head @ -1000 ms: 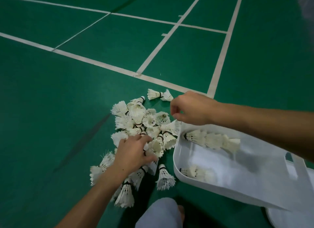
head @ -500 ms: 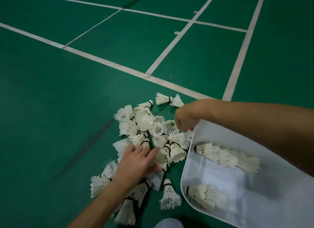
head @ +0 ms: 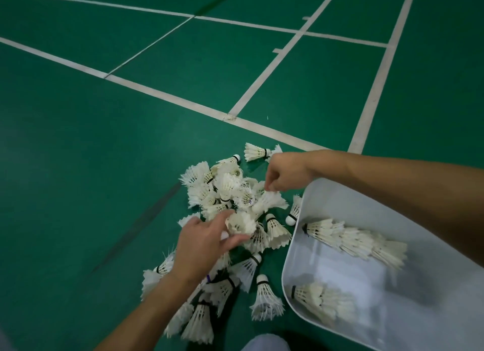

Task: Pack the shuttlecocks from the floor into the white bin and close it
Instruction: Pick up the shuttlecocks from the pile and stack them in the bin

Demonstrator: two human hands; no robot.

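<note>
A heap of several white feather shuttlecocks (head: 225,191) lies on the green court floor. To its right the white bin (head: 296,248) lies tilted on its side, mouth towards the heap, with two stacks of shuttlecocks (head: 353,240) inside. My left hand (head: 201,243) grips one shuttlecock (head: 239,223) raised slightly over the heap's middle. At the heap's upper right, my right hand (head: 282,171) pinches the feather tips of another shuttlecock (head: 269,202), fingers pointing down.
White court lines (head: 230,116) cross the green floor beyond the heap. A pale knee (head: 264,344) shows at the bottom edge. One shuttlecock (head: 255,152) lies apart, above the heap.
My left hand has closed on a shuttlecock and lifted it off the heap. My right hand dropped from beside the bin rim down onto the heap and pinched a shuttlecock.
</note>
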